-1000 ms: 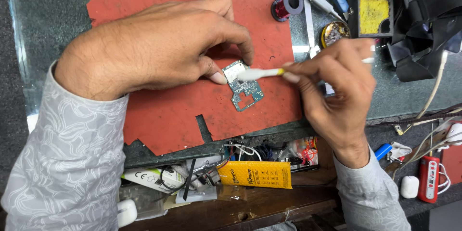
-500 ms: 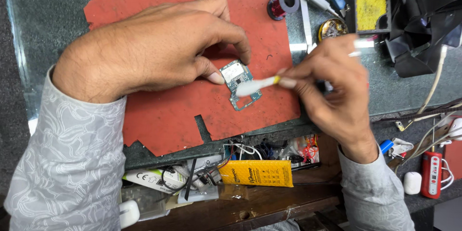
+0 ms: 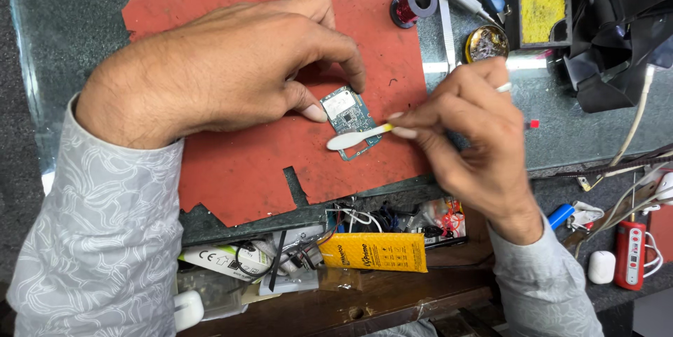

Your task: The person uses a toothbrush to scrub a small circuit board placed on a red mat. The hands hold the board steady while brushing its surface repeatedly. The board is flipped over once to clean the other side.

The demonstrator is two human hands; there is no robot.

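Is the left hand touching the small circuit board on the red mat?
Touching: in the head view, the left hand pins the circuit board with thumb and forefinger at its upper edge.

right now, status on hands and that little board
Left hand pins small circuit board on red mat. Right hand holds cotton swab over board. Nothing blocking.
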